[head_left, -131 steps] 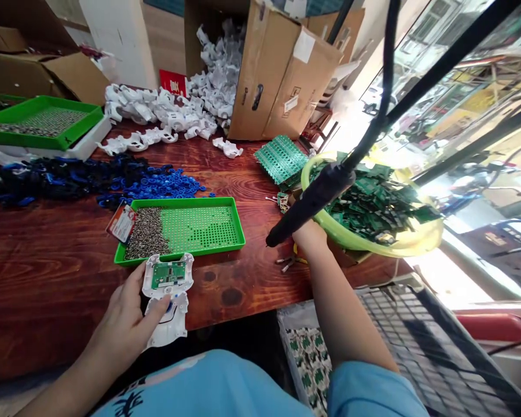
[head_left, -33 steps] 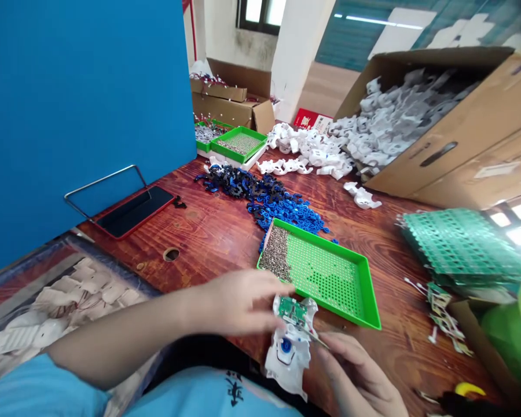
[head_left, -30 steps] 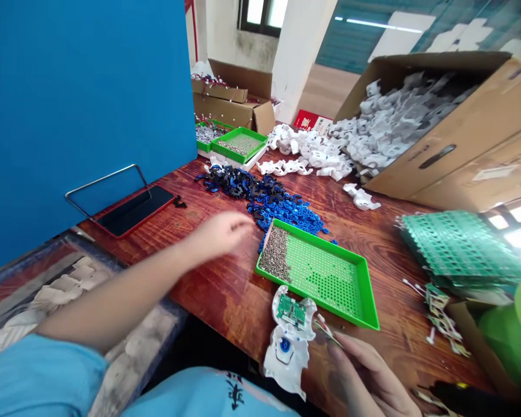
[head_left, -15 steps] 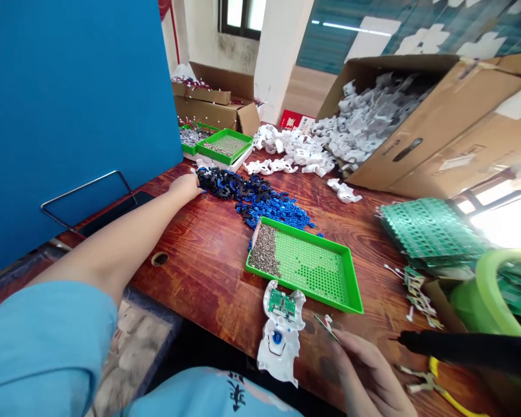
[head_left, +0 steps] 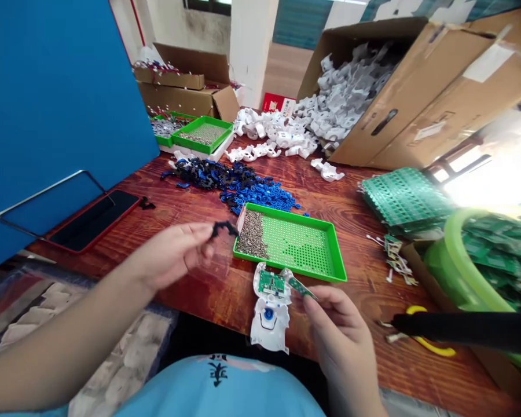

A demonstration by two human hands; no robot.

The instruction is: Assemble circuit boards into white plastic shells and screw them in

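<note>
My left hand (head_left: pixel 173 255) pinches a small black plastic piece (head_left: pixel 224 228) just left of the near green tray (head_left: pixel 293 243). My right hand (head_left: pixel 341 330) pinches a small green circuit strip (head_left: pixel 301 287) beside a white plastic housing (head_left: pixel 270 307) that lies at the table's front edge. A green circuit board (head_left: pixel 271 282) sits in the housing's upper half, a blue button (head_left: pixel 268 314) in its lower half. Small metal screws (head_left: pixel 252 241) fill the tray's left end.
Piles of black (head_left: pixel 200 174) and blue parts (head_left: pixel 260 194) lie behind the tray, white housings (head_left: pixel 278 136) spill from a cardboard box (head_left: pixel 417 92). A phone (head_left: pixel 91 217) lies left, a green basin of boards (head_left: pixel 486 260) right, a black tool (head_left: pixel 464 327) and yellow cutters (head_left: pixel 429 341) front right.
My left hand let go of the housing, reached to the black parts pile and came back holding one black piece. My right hand moved up beside the housing with the green strip.
</note>
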